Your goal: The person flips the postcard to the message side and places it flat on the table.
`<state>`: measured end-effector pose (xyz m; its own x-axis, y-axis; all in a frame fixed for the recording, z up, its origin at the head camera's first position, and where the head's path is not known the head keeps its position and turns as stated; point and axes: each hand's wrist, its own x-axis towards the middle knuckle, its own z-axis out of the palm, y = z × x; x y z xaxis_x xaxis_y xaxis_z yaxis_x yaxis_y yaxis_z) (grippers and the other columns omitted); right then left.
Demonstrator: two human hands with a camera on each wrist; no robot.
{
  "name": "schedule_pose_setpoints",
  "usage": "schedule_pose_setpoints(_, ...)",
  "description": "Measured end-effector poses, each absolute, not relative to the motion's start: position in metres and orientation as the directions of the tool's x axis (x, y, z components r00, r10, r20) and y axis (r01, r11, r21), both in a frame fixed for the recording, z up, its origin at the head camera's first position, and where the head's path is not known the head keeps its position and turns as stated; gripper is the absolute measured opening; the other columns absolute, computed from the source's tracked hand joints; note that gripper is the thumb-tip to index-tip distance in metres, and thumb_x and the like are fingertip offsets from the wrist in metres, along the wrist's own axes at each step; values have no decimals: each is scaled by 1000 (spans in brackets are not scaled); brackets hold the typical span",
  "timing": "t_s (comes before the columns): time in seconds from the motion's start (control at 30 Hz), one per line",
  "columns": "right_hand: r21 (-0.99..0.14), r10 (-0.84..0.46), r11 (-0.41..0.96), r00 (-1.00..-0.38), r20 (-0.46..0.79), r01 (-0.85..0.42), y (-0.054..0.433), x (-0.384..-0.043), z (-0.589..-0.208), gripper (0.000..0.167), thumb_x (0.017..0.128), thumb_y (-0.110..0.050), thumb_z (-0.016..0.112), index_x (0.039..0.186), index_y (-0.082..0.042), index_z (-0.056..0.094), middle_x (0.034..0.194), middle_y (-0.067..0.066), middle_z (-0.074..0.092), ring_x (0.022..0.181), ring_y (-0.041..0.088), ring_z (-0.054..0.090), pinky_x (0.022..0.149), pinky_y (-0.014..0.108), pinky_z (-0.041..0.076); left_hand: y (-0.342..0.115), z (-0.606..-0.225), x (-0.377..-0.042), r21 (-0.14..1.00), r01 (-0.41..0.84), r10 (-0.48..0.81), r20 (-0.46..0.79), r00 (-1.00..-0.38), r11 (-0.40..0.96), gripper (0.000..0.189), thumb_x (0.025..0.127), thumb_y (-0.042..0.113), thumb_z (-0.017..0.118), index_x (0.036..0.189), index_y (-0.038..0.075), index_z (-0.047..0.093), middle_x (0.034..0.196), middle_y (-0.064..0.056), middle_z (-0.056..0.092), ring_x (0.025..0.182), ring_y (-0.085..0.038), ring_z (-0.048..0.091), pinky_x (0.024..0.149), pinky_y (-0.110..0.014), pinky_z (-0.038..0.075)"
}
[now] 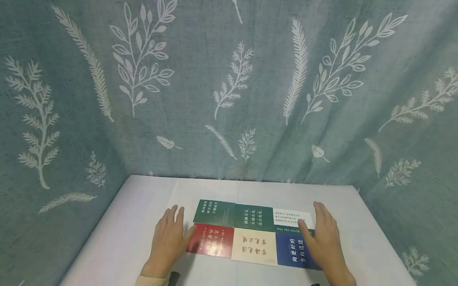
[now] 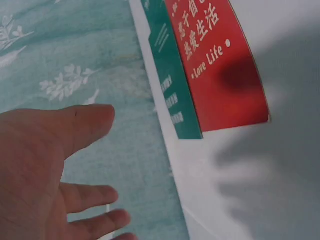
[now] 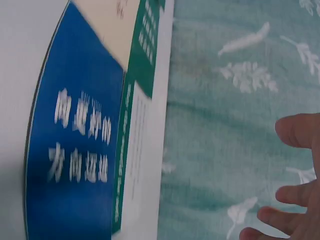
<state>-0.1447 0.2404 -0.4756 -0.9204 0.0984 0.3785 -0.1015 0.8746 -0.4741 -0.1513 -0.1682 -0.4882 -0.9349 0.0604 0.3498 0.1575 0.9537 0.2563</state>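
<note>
Several printed cards lie side by side in two rows on the white table. The far row has a green card (image 1: 214, 212) at left, a second green card (image 1: 253, 217) in the middle, and a white-and-green card (image 1: 291, 218) at right. Nearer are a red card (image 1: 211, 240), a cream card (image 1: 254, 247) and a blue card (image 1: 295, 250). My left hand (image 1: 169, 238) hovers by the red card's left edge, fingers extended and holding nothing. Over the right end, my right hand (image 1: 323, 242) is likewise spread and hides parts of the blue and white-and-green cards.
The white table (image 1: 150, 198) ends at the back against a teal curtain (image 1: 200, 151) with white leaf prints, which also hangs along both sides. Shadow from the left hand falls on the table beside the red card (image 2: 225, 65).
</note>
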Motion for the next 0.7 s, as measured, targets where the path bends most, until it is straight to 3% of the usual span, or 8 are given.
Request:
schedule_pose_setpoints(0.17, -565, 137, 823, -944, 301, -61, 214, -144, -477, 75, 100, -34, 63, 156, 1, 29, 143, 22, 44, 129, 39, 46, 107, 60, 38, -167, -492, -149, 270, 149, 52, 337, -940, 951, 69, 86, 32, 81, 133, -11, 56, 117, -28, 62, 105, -44, 59, 83, -55, 51)
schedule_pose_setpoints(0.3, -625, 115, 778, -965, 235, -60, 187, -143, -485, 73, 98, -30, 68, 154, 2, 33, 133, 13, 51, 108, 27, 56, 92, 48, 50, -167, -497, -148, 256, 110, 42, 257, -965, 960, 67, 85, 37, 80, 130, -9, 60, 109, -26, 65, 96, -42, 60, 75, -53, 52)
schedule_pose_setpoints(0.47, -671, 48, 738, -987, 156, -70, 156, -141, -496, 72, 96, -33, 71, 153, -1, 38, 129, 8, 56, 93, 17, 54, 78, 35, 49, -164, -503, -149, 268, 57, 17, 151, -988, 962, 68, 84, 43, 79, 127, -7, 63, 110, -24, 65, 97, -40, 59, 77, -54, 52)
schedule_pose_setpoints(0.7, -759, -68, 643, -995, 71, -98, 123, -143, -513, 69, 93, -31, 73, 148, 1, 46, 120, 6, 59, 79, 12, 52, 65, 26, 43, -157, -513, -151, 283, 50, 13, 132, -991, 958, 64, 83, 43, 79, 121, -6, 67, 99, -19, 64, 85, -32, 55, 71, -47, 51)
